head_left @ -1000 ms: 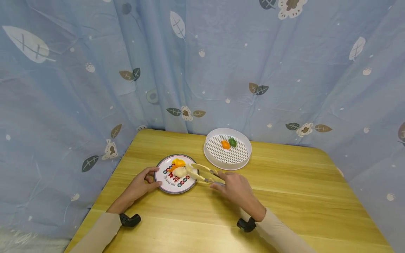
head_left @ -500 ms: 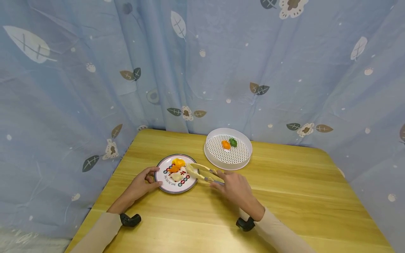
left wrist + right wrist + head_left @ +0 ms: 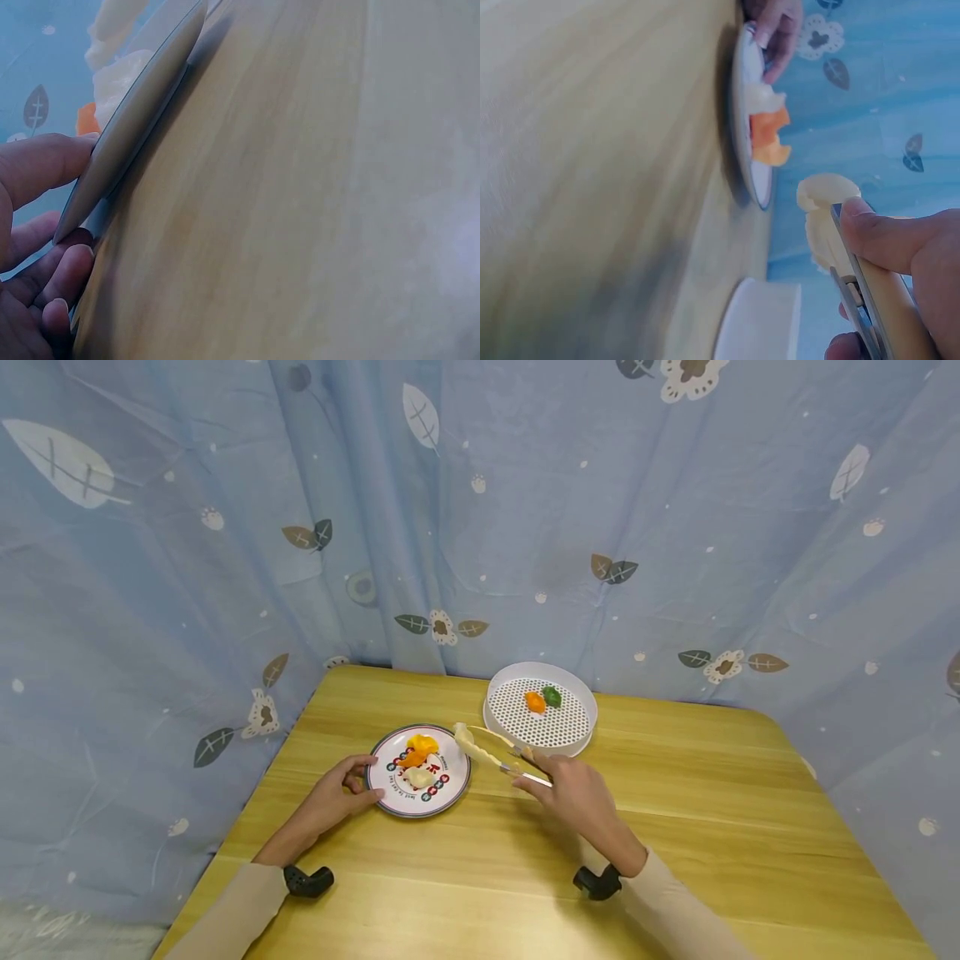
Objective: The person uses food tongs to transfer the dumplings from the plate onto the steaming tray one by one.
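My left hand [image 3: 337, 789] grips the near-left rim of a round white plate [image 3: 405, 807] with red print and a dark-edged rim. In the left wrist view the thumb lies over the rim and fingers sit beneath it. Yellow [image 3: 423, 744], orange [image 3: 412, 759] and cream-white [image 3: 417, 777] dumpling-like pieces lie on the plate. My right hand [image 3: 573, 789] holds cream-tipped tongs [image 3: 487, 755] with metal arms, thumb on one arm. The tong tips are spread and raised above the plate's right rim, nothing visible between them.
A round white steamer basket [image 3: 504, 745] with a perforated base stands behind and right of the plate. Inside it lie an orange piece [image 3: 535, 702] and a green piece [image 3: 552, 697]. A blue patterned curtain [image 3: 525, 527] hangs behind the wooden table [image 3: 720, 827].
The tongs let go of the cream-white piece, which now lies on the plate. My right hand has lifted the tongs and drawn them right. My left hand has stayed on the rim.
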Motion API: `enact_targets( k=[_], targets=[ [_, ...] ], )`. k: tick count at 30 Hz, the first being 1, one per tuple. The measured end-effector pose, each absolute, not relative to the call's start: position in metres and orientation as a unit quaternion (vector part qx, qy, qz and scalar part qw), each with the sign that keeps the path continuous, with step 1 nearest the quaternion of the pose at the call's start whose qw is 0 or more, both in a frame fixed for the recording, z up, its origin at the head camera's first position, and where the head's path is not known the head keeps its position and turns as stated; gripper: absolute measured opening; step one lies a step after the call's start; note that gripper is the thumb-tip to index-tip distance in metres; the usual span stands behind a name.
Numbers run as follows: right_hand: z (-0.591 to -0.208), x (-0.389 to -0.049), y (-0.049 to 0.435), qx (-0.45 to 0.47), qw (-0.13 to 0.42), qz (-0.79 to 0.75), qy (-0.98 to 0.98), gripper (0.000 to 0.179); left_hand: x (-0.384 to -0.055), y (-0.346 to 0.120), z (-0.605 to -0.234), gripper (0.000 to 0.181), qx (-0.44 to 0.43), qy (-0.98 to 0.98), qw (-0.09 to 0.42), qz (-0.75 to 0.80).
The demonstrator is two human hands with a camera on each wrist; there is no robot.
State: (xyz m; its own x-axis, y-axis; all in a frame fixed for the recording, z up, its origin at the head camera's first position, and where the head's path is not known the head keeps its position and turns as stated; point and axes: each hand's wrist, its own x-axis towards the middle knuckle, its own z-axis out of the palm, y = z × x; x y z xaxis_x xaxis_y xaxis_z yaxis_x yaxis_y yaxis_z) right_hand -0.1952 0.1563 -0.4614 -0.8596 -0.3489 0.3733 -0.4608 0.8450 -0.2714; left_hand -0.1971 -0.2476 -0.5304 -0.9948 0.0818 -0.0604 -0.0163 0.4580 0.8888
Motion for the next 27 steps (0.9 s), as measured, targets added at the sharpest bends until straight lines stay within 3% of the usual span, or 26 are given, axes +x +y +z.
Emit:
enact_targets(
  k=[12, 27],
  targets=[
    [-0.454, -0.211, 0.178, 0.182, 0.178, 0.192, -0.948, 0.058, -0.195, -0.246, -0.526, 0.06, 0.013, 0.856, 0.047, 0.515],
    [-0.461, -0.233, 0.201, 0.135, 0.162, 0.182, -0.96, 0.058, -0.196, -0.246, -0.527, 0.062, 0.01, 0.853, 0.051, 0.519]
  ],
)
